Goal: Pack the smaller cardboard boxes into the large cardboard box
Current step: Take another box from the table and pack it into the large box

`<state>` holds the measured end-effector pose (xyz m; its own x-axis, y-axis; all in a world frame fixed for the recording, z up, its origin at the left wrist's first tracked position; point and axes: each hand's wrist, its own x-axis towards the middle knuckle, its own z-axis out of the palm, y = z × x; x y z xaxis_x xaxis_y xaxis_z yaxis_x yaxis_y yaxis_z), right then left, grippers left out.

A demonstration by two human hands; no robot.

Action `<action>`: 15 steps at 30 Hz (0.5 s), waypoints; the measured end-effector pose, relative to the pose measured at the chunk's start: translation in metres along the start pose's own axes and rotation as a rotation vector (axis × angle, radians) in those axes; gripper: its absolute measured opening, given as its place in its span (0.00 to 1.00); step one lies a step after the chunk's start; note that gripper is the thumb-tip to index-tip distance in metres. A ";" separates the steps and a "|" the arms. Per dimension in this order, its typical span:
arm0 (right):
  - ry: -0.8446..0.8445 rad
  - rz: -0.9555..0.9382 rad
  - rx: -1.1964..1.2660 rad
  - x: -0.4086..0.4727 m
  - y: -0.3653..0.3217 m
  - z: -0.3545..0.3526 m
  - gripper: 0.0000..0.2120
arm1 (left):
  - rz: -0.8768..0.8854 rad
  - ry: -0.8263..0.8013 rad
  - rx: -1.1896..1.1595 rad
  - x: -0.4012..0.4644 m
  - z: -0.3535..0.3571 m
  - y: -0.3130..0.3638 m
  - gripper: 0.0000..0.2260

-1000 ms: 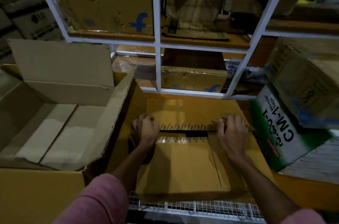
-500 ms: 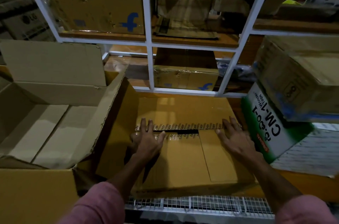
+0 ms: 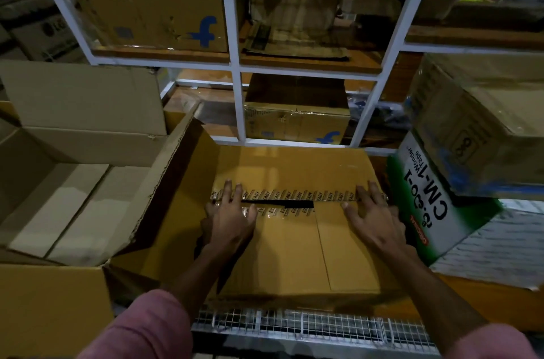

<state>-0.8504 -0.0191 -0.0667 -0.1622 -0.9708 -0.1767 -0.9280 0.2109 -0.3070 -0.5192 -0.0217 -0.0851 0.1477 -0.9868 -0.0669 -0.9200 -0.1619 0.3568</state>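
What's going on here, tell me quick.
A person is packing cardboard boxes. Both hands lie flat on top of a smaller cardboard box: the left hand near the left end of the taped seam, the right hand at its right end. The top flaps are down, with a dark gap showing between them. The large cardboard box stands open to the left, its flaps up and nothing visible inside. The smaller box is not yet in it.

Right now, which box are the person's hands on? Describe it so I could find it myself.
Start at the white shelf frame; just below its lowest bar lies a yellowish-brown closed box. The left hand and right hand press flat on its top flaps. Unlike the open box on the left, its seam carries strips of printed clear tape.
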 end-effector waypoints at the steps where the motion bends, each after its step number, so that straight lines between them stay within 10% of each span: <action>1: 0.019 -0.006 0.006 0.001 -0.001 -0.006 0.37 | 0.010 0.009 -0.004 -0.001 -0.008 0.003 0.35; 15: 0.343 -0.135 -0.094 -0.030 -0.050 -0.139 0.38 | 0.060 0.279 -0.139 -0.029 -0.114 0.035 0.30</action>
<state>-0.8462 -0.0159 0.0843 -0.1245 -0.9742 0.1882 -0.9728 0.0826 -0.2165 -0.5142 0.0000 0.0350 0.2060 -0.9559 0.2095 -0.8744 -0.0837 0.4779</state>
